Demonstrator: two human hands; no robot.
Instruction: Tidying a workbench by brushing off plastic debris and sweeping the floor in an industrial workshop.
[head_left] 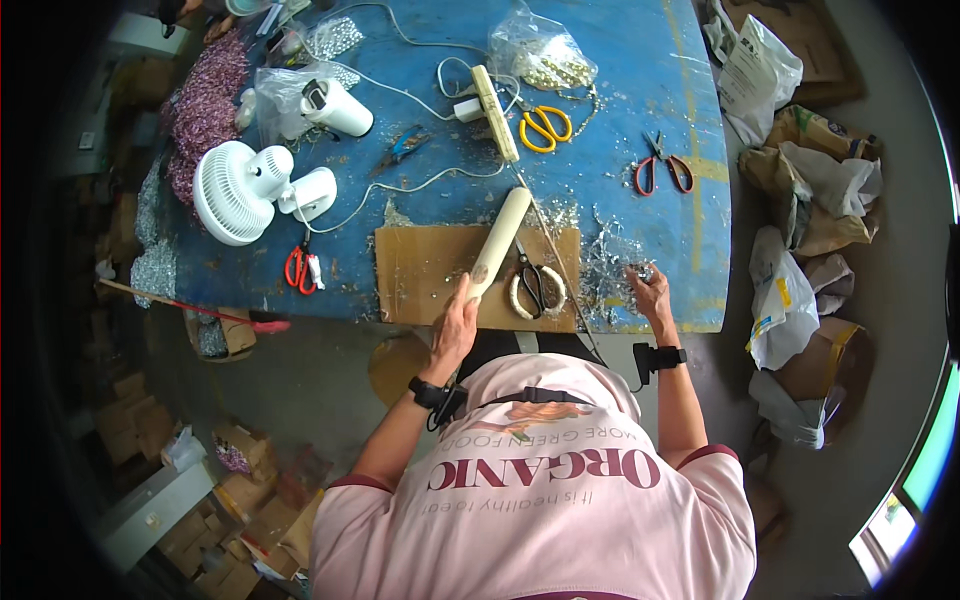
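Two hands (pixel 455 325) (pixel 653 295) are showing. Four scissors (pixel 525 262) (pixel 548 130) (pixel 656 151) (pixel 300 269), one cream cylinder (pixel 500 236), one cardboard sheet (pixel 430 262), one fan (pixel 240 185) and one power strip (pixel 492 112) are resting.

1. The pale pink T-shirt (pixel 530 545) had short sleeves with maroon trims (pixel 708 456).
2. Maroon and grey lettering (pixel 545 473) crossed its front, beside a green-and-orange printed illustration (pixel 540 415).
3. A black strap (pixel 535 396) circled the waist.
4. The left wristband (pixel 428 393) was black, with a boxy black unit.
5. The right wristband (pixel 665 357) was black too, with a flat black piece attached.
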